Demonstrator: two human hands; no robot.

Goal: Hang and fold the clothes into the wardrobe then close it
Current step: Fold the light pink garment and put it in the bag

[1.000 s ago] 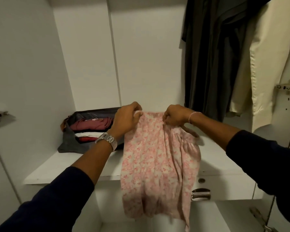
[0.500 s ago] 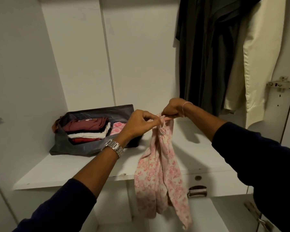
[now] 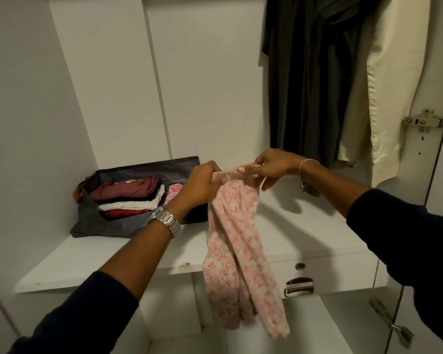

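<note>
Far left on the shelf sits my grey fabric bin w/ folded tops stacked in it: maroon, white, red, plus a bit of pink print at its right end. Just right of the bin, my left hand, watch on the wrist, grips one end of the top edge of the pink floral garment, fingers curled round the bunched cloth. My right hand, w/ a thin bracelet, pinches the other end of that edge; the two hands are close together, nearly touching, both clamped on the cloth.

The garment hangs straight down from both fists, long axis vertical, doubled lengthwise into a narrow strip. Its lower end drops past the shelf's near lip, in front of the drawer handle. Soft, thin, crumpled, pale pink w/ darker pink sprigs.

Bin lies left of the hands, so left hand is nearer to it. I reckon next is a crosswise fold, then into the bin.

Far right: dark shirts and a cream one already on the rail.
</note>
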